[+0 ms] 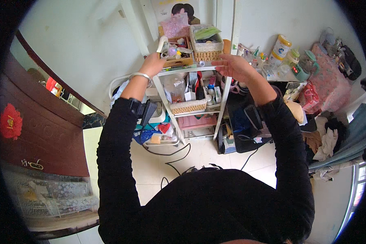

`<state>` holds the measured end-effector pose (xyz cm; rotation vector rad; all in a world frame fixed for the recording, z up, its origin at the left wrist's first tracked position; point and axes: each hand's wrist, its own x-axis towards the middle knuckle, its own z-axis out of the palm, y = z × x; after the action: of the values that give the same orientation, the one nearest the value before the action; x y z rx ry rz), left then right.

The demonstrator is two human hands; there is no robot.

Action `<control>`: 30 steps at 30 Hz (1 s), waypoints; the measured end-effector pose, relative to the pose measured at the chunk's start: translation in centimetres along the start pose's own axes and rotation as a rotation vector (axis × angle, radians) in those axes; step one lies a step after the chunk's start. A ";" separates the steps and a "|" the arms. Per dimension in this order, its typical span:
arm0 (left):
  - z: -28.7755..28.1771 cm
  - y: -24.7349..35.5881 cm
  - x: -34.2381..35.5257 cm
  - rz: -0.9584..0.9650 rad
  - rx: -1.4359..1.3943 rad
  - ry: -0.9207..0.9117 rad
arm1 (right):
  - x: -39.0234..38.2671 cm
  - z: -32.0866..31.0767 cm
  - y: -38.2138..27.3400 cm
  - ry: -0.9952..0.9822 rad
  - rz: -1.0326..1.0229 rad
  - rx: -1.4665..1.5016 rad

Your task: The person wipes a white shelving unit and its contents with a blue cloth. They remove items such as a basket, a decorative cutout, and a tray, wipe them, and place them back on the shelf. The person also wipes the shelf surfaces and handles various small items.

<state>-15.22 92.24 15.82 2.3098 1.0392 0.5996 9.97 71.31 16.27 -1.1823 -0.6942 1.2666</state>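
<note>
My left hand (153,64) is at the left side of the rack's top shelf, its fingers partly hidden. They appear closed round the lower end of a white, rounded, tube-like thing (163,44) that sticks up above them. Just right of it lies a shallow wooden tray (179,62) with small mixed items inside. My right hand (236,67) hovers over the shelf's right front corner, fingers stretched to the left and apart, holding nothing. Between the hands stands a white-lined wicker basket (208,52) with a green packet (207,33) on top. A small white round item (201,64) lies at the shelf's front edge.
Lower in the white rack (183,118), another wicker basket (188,107) holds boxes and bottles. On the right, a table carries a yellow-and-white can (280,48) and bottles beside a pink cloth (327,81). Black cables (173,153) trail over the floor. A brown door (40,122) is at left.
</note>
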 end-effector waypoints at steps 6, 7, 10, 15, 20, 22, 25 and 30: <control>2.3 -0.4 6.0 -0.242 -0.240 -0.011 | 6.5 0.3 -0.1 0.112 0.010 0.034; 2.6 -0.9 7.3 -0.276 -0.271 -0.007 | 7.4 0.3 -0.3 0.147 0.028 0.037; 4.1 -3.1 10.5 -0.311 -0.076 0.089 | 9.7 0.5 -0.3 0.268 0.054 0.041; 6.1 -5.9 14.4 -0.515 -0.065 0.091 | 12.5 0.2 -0.3 0.394 0.045 0.027; 6.5 -5.6 15.2 -0.477 -0.015 0.020 | 13.6 -0.8 0.4 0.507 0.038 0.022; 6.4 -5.3 14.8 -0.476 -0.043 0.024 | 13.7 -0.9 0.7 0.467 0.027 0.019; 6.3 -5.1 14.2 -0.475 -0.075 0.039 | 13.6 -0.8 0.6 0.438 0.030 -0.023; 6.2 -5.2 13.9 -0.473 -0.135 0.058 | 13.4 -0.8 0.6 0.370 0.006 0.004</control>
<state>-5.96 104.19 10.27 1.8466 1.4628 0.5248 13.49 83.82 12.81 -1.3698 -0.4147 1.0150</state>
